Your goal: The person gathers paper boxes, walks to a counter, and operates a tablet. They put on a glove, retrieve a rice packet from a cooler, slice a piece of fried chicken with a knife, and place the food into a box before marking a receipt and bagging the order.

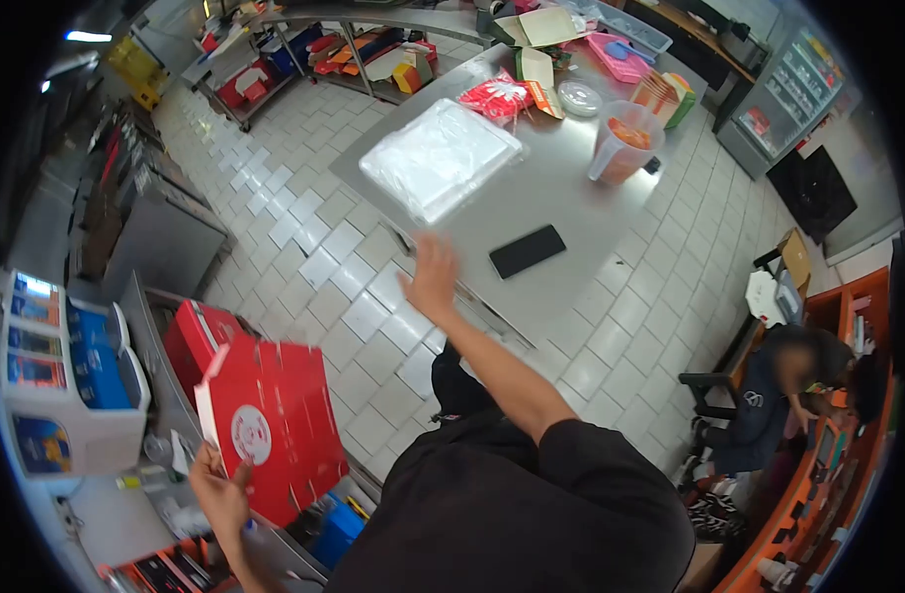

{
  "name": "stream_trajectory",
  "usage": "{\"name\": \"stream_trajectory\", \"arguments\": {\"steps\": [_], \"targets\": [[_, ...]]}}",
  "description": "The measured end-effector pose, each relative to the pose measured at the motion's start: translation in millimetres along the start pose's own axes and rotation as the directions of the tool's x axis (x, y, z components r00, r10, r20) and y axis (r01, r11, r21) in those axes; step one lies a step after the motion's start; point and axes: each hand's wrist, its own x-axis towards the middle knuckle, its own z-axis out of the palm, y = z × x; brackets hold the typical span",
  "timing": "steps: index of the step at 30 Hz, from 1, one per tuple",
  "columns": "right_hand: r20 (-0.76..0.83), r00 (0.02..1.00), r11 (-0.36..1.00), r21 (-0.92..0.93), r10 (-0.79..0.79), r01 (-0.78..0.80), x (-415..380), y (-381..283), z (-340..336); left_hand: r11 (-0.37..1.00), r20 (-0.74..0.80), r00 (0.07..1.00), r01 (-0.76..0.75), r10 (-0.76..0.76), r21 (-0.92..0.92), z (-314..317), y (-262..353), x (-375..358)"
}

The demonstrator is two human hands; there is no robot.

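Note:
My left hand [222, 497] grips the edge of a red cardboard box [294, 425] with a round white logo, fingers on one side and thumb on the printed face. The box is tilted beside a counter at the lower left. My right hand [435, 277] stretches forward near the steel table's edge, thumb apart from the fingers, with nothing in it. Near that hand on the table lie a black phone [528, 251] and a white stack wrapped in clear plastic [438, 158].
On the steel table [581, 208] stand a plastic jug [625, 143] with orange contents, a red packet [497, 97], a clear round lid [579, 98] and a pink tray [620, 57]. Another red box [198, 341] sits at left. A seated person [769, 395] is at right.

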Motion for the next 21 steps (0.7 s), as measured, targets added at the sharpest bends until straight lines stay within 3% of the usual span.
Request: {"name": "stream_trajectory", "arguments": {"steps": [1, 2, 4, 5, 6, 7, 8, 10, 11, 13, 14, 16, 17, 21], "targets": [[-0.081, 0.996, 0.988, -0.153, -0.036, 0.023, 39, -2, -7, 0.994, -0.03, 0.995, -0.092, 0.094, 0.062, -4, -29, 27], [-0.089, 0.996, 0.991, -0.133, -0.009, -0.003, 61, 2, -4, 0.966, -0.013, 0.995, -0.093, 0.099, 0.242, -5, -24, 42], [-0.086, 0.996, 0.981, -0.196, -0.015, -0.003, 110, 13, 0, 0.994, 0.002, 0.995, -0.096, 0.096, 0.052, -2, -48, 79], [-0.082, 0.996, 0.982, -0.182, 0.036, -0.051, 110, 17, 11, 0.991, 0.019, 0.996, -0.086, 0.084, 0.103, -7, -51, 94], [-0.134, 0.99, 0.976, -0.203, 0.049, -0.076, 121, 20, 21, 0.957, 0.008, 0.996, 0.086, -0.092, 0.278, -17, -53, 110], [-0.189, 0.981, 0.966, -0.244, 0.036, -0.083, 141, 28, 23, 0.982, -0.074, 0.997, 0.011, 0.003, 0.189, -4, -53, 122], [-0.191, 0.981, 0.96, -0.265, 0.045, -0.096, 154, 37, 24, 0.977, -0.071, 0.995, 0.079, -0.066, 0.2, -13, -84, 142], [-0.227, 0.972, 0.893, -0.423, 0.06, -0.154, 166, 43, 32, 0.993, -0.059, 0.995, -0.072, 0.078, 0.095, -16, -118, 166], [-0.257, 0.964, 0.905, -0.39, 0.071, -0.171, 181, 51, 30, 0.993, -0.051, 0.996, -0.066, 0.071, 0.097, -20, -123, 177], [-0.284, 0.956, 0.901, -0.392, 0.075, -0.188, 214, 68, 17, 0.958, -0.078, 0.955, 0.285, -0.285, -0.012, -15, -100, 193], [-0.32, 0.945, 0.897, -0.394, 0.072, -0.201, 231, 78, 9, 0.961, -0.063, 0.959, 0.278, -0.278, -0.003, -15, -100, 210], [-0.324, 0.942, 0.885, -0.408, 0.088, -0.223, 263, 98, -7, 0.957, -0.058, 0.97, 0.22, -0.234, -0.19, -10, -119, 249], [-0.31, 0.946, 0.881, -0.416, 0.096, -0.226, 271, 107, -13, 0.977, -0.03, 0.993, 0.106, -0.113, -0.186, -10, -130, 273], [-0.308, 0.941, 0.838, -0.471, 0.137, -0.276, 295, 126, -23, 0.986, 0.089, 0.989, 0.124, -0.115, -0.114, 14, -62, 347]]}}
